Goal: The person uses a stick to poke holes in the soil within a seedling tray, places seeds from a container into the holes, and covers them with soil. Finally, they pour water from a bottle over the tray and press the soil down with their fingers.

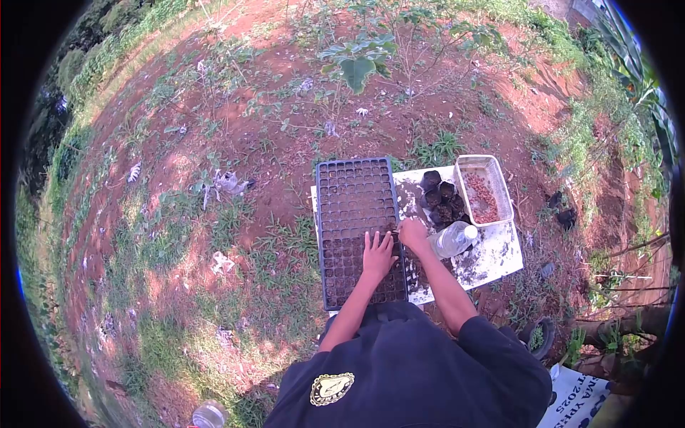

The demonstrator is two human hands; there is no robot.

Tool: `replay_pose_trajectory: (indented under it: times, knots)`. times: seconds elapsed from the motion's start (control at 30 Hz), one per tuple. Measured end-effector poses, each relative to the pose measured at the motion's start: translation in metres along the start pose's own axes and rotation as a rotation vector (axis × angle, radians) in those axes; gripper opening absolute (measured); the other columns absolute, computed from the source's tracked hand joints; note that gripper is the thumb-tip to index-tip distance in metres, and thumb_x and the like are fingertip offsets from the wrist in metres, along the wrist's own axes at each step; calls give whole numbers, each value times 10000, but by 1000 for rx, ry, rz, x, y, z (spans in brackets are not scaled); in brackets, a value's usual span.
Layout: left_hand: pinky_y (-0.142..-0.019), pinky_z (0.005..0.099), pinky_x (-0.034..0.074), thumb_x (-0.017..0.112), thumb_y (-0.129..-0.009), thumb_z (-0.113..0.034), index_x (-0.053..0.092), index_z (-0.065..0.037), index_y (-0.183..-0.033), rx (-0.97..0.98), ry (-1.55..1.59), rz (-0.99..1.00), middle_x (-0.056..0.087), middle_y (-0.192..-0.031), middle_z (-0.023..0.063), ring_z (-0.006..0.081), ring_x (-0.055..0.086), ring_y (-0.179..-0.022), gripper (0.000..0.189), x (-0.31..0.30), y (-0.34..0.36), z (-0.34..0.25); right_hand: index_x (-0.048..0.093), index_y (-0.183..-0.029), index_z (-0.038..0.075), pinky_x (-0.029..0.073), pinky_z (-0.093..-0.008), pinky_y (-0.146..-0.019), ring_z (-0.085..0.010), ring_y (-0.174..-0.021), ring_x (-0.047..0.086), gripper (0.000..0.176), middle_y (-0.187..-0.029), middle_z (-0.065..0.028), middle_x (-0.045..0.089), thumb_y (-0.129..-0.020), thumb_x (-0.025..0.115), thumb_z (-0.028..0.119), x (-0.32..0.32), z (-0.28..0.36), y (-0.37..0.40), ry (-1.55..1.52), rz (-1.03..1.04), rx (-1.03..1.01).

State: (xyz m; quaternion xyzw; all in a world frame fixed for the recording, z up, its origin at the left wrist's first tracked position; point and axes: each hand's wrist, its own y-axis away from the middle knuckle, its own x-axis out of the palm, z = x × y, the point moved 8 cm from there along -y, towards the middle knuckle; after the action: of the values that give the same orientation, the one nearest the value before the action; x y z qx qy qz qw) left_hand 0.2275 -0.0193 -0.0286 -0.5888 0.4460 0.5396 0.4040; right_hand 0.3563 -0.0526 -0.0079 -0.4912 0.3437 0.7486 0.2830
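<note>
A long black seedling tray with many small cells of dark soil lies on a white board. My left hand rests on the tray with its fingers spread over the cells. At the tray's right edge is my right hand, its fingers curled together; whatever they hold is too small to make out. Just right of that hand, a clear plastic bottle with a white cap lies tilted. Behind the bottle stand several small black pots with soil. A whitish rectangular tub holds reddish-brown pieces.
Leafy plants grow in the reddish soil beyond the board. Another clear bottle is on the ground at the lower left. A printed white sheet lies at the lower right, and branches are at the right edge.
</note>
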Motion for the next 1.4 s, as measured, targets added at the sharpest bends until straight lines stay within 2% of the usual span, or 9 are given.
replay_pose_trajectory:
  times: [0.27, 0.43, 0.63, 0.77, 0.83, 0.9, 1.17, 1.23, 1.4]
  knots:
    - [-1164, 595, 98, 581, -877, -495, 429, -109, -1429, -9, -9, 13, 365, -1518, 27, 306, 319, -1404, 691, -1, 2, -1, 760, -918, 172, 537, -464, -829, -360, -916, 681, 176, -928, -185, 706, -816, 617, 179, -27, 5, 7, -141, -26, 33]
    - [-1166, 603, 89, 630, -843, -483, 436, -101, -1415, -7, 22, -36, 374, -1509, 40, 329, 321, -1400, 715, 2, 1, -1, 765, -906, 182, 538, -470, -820, -368, -899, 681, 172, -933, -189, 704, -815, 619, 174, 3, 8, -6, 74, -3, -52]
    - [-1167, 602, 80, 623, -853, -482, 422, -105, -1427, -23, 18, 9, 366, -1516, 29, 317, 310, -1408, 715, 2, -1, 0, 763, -897, 175, 536, -469, -812, -362, -900, 684, 156, -923, -187, 706, -810, 633, 172, -18, 9, 3, -108, -31, -48]
    - [-1167, 602, 82, 618, -858, -481, 410, -105, -1433, -17, -1, 13, 356, -1522, 29, 313, 306, -1410, 718, 2, 1, -2, 763, -888, 179, 534, -469, -816, -366, -902, 681, 152, -897, -193, 704, -796, 643, 165, -23, 11, 2, -102, -31, -48]
    - [-1166, 603, 84, 618, -858, -479, 409, -105, -1433, -20, -1, 8, 352, -1524, 30, 314, 308, -1410, 717, 0, 1, -1, 761, -863, 178, 534, -465, -819, -370, -900, 678, 134, -886, -200, 699, -794, 647, 165, -10, 8, -4, 51, -62, -76]
    - [-1158, 604, 120, 601, -862, -492, 426, -98, -1423, -17, -14, 6, 369, -1513, 34, 309, 326, -1397, 708, -1, 1, -2, 758, -864, 175, 534, -462, -820, -369, -900, 677, 131, -890, -200, 698, -794, 647, 164, -2, 8, -6, 53, -50, -81]
    - [-1158, 605, 119, 605, -863, -487, 415, -99, -1432, -18, -13, 9, 363, -1518, 36, 311, 322, -1400, 714, -1, 1, -2, 736, -908, 118, 534, -474, -811, -378, -881, 677, 159, -884, -184, 699, -789, 636, 145, -18, 12, 2, -58, -78, -46]
    - [-1157, 605, 119, 604, -864, -485, 414, -100, -1433, -14, -14, 8, 364, -1517, 36, 312, 321, -1400, 713, -2, 1, -4, 731, -905, 99, 535, -476, -801, -379, -883, 678, 155, -887, -183, 699, -796, 629, 140, -7, 11, 0, 79, -80, -57]
    - [-1156, 604, 119, 596, -868, -487, 410, -104, -1438, -27, -15, 34, 362, -1519, 34, 315, 313, -1405, 712, -1, 0, -3, 739, -896, 121, 536, -477, -792, -387, -889, 675, 150, -892, -200, 696, -791, 634, 133, -3, 9, 2, -32, -55, -57]
